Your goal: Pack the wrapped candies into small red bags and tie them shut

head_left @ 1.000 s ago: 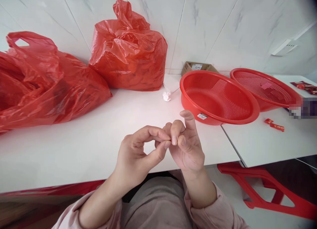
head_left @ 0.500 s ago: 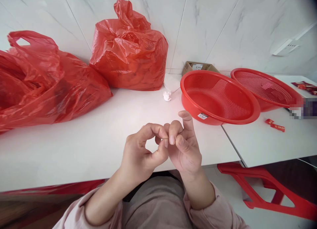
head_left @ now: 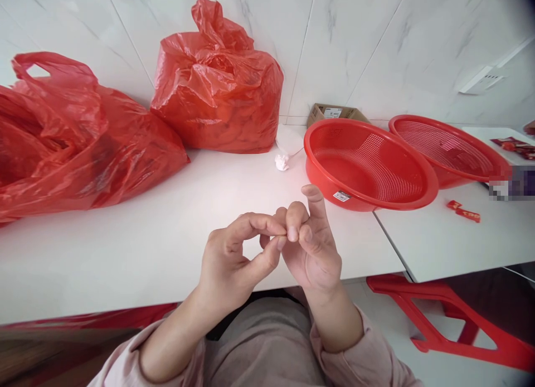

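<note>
My left hand (head_left: 234, 259) is closed, its thumb and forefinger pinched together against the fingertips of the other hand. Whatever is in the pinch is too small to make out. My right hand (head_left: 315, 247) faces me palm up, some fingers curled towards the pinch and one finger raised. A thin dark line crosses one of its curled fingers. Both hands are held above the near edge of the white table (head_left: 146, 253). The nearest thing to them is a red plastic colander (head_left: 370, 200), just beyond the right hand.
Two red plastic bags, one slumped (head_left: 96, 153) and one upright (head_left: 221, 102), stand at left. A crumpled tissue (head_left: 281, 162) lies mid-table. A second colander (head_left: 447, 147), a cardboard box (head_left: 336, 114) and red wrappers (head_left: 463, 211) are at right. Below is a red stool (head_left: 401, 298).
My left forefinger has straightened and its pinch has shifted slightly right, closer to the right fingertips. The thin strand visible between the fingertips before is now hidden. My right hand has barely moved.
</note>
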{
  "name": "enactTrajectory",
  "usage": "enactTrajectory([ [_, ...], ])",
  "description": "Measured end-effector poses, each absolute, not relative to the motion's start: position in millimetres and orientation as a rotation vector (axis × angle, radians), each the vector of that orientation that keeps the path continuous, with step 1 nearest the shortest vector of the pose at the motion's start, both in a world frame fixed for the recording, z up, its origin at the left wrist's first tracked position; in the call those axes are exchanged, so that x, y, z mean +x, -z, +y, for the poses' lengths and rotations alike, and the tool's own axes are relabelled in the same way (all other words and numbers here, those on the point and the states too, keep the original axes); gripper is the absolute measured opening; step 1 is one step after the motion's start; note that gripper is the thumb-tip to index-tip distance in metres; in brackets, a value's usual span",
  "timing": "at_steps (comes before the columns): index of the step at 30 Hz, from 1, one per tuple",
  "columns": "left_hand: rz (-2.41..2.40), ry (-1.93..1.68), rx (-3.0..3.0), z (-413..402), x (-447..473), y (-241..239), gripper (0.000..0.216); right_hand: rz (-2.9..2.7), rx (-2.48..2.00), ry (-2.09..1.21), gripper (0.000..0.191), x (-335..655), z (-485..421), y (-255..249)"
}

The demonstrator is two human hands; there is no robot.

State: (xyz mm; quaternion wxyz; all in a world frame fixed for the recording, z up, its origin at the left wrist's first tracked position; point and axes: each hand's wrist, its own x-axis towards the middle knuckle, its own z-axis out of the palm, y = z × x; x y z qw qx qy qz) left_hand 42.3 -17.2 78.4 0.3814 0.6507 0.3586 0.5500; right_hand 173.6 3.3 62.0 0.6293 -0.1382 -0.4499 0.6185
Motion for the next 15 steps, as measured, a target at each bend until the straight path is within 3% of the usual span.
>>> enactTrajectory([
  [15, 1.205, -1.412, 2.098, -10, 43, -95, 0.015, -1.037, -0.226, -1.412, 0.039, 170, 5, -57],
])
